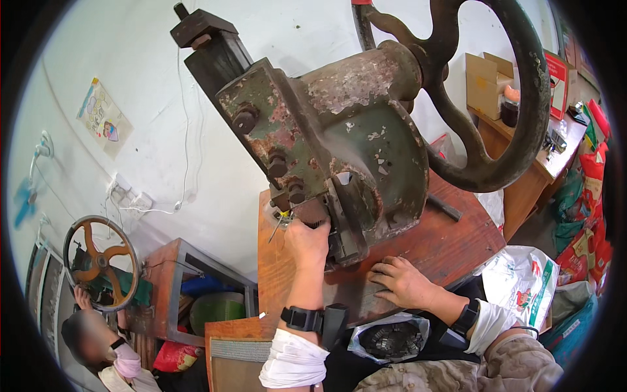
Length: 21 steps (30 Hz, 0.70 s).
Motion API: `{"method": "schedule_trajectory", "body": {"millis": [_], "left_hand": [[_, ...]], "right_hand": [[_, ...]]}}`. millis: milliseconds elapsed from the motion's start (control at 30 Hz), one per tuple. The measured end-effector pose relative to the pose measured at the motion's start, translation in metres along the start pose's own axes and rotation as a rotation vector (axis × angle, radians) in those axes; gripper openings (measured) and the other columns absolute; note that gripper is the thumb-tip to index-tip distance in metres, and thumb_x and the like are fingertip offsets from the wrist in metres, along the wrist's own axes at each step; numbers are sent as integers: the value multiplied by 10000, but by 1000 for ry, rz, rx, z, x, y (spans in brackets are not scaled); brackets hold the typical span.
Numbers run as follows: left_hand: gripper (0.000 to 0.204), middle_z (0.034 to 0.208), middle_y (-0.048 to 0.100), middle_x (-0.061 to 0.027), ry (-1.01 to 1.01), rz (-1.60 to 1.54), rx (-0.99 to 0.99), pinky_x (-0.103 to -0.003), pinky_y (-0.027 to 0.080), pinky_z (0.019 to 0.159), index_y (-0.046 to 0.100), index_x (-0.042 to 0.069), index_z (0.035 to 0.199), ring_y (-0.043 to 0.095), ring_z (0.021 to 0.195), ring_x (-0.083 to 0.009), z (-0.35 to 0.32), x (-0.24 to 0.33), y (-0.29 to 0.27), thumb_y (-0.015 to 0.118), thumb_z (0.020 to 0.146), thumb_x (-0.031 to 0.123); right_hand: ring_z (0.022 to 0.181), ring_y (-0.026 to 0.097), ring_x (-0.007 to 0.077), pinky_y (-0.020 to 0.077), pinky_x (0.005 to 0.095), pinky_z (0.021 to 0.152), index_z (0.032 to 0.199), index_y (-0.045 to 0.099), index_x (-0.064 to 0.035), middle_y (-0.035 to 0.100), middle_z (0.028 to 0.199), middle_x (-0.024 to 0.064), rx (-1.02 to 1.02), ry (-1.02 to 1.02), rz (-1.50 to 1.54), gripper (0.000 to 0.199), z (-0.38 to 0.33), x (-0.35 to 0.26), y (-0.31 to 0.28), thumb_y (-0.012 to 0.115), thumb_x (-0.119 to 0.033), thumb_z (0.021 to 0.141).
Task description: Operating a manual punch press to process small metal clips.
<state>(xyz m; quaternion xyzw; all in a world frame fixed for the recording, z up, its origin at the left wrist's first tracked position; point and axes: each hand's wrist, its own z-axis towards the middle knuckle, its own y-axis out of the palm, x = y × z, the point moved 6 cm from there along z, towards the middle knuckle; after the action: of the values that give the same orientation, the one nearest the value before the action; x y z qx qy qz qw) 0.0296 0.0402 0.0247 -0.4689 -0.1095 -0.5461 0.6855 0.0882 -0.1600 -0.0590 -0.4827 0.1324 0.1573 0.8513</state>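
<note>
Green press just beyond left fingers

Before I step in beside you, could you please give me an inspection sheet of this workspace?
Surface: reddish-brown wooden table, with bare wood around the machine.
Work things: green hand press with worn paint; its large dark handwheel stands at upper right.
Clutter: dark bar by the press base; bag of dark parts below the table's near edge.
Hands: left hand at the press's lower end, its grip hidden; right hand rests on the table, nothing seen in it.
Cables: white cable at a wall socket, left of the table.
Surroundings: co-worker at lower left, one hand on another handwheel.
</note>
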Motion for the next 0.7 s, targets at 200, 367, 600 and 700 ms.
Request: {"method": "schedule_trajectory", "body": {"millis": [200, 367, 600, 700], "left_hand": [[392, 815, 654, -202, -134, -16, -135, -380, 481, 713, 622, -52, 929, 638, 777, -323, 3, 11, 8, 726, 656, 209], [277, 940, 630, -94, -330, -759, -493, -309, 433, 808, 576, -38, 1032, 574, 877, -214, 7, -25, -2, 518, 762, -8], [318, 1078, 532, -234, 140, -8, -160, -390, 419, 866, 557, 30, 1088, 510, 1033, -364, 3, -46, 4, 560, 770, 17], [370, 1163, 488, -243, 44, -4, -185, -423, 393, 921, 554, 48, 1120, 477, 1087, -390, 5, -42, 11, 578, 752, 15]], "right_hand": [[1092, 446, 293, 374, 418, 917, 1055, 587, -82, 522, 1135, 72, 9, 34, 13, 400, -4, 5, -4, 694, -231, 700], [1103, 448, 309, 376, 433, 925, 1066, 586, -73, 526, 1136, 102, 34, 41, 38, 393, -4, 3, -7, 695, -204, 712], [984, 532, 346, 452, 411, 829, 1053, 596, -50, 564, 1081, 148, 251, 19, 257, 342, 31, 14, -40, 686, -152, 739], [953, 529, 389, 457, 418, 826, 1038, 573, -19, 561, 1044, 178, 310, 127, 181, 368, 76, 17, -42, 687, -189, 733]]}}
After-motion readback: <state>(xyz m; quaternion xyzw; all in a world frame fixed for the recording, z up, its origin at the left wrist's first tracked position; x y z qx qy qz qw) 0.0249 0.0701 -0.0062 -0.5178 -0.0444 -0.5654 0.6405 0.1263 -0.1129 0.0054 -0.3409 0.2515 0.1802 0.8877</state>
